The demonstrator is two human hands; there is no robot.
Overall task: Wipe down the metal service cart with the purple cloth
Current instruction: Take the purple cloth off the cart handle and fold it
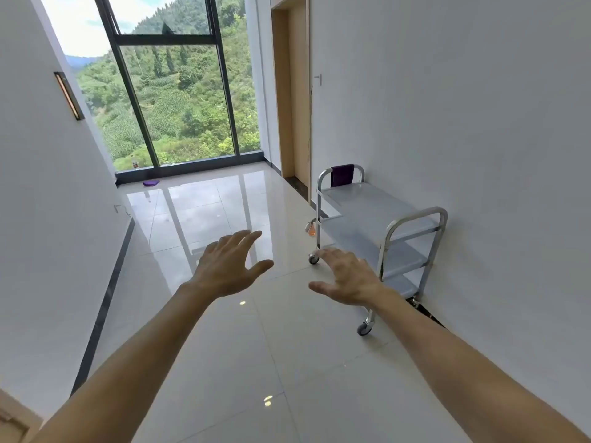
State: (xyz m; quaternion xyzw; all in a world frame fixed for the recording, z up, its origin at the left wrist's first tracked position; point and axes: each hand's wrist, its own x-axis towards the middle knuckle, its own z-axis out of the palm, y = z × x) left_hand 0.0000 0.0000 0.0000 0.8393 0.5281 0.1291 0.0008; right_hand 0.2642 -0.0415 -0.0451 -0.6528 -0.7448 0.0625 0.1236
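A metal service cart (pixel 367 199) with three shelves and small wheels stands against the right wall. A purple cloth (pixel 342 175) hangs over its far handle. My left hand (pixel 228 266) is stretched out in front of me over the floor, fingers spread and holding nothing. My right hand (pixel 347 279) is also spread and empty, in front of the cart's near end and short of its near handle (pixel 415 219).
A glossy tiled corridor floor (pixel 224 346) runs to a tall window (pixel 179 91). Near the window lie a small purple object (pixel 151 183) and a bottle (pixel 135 163). A wooden door frame (pixel 287 91) is beyond the cart. An orange item (pixel 311 230) lies by the cart's far legs.
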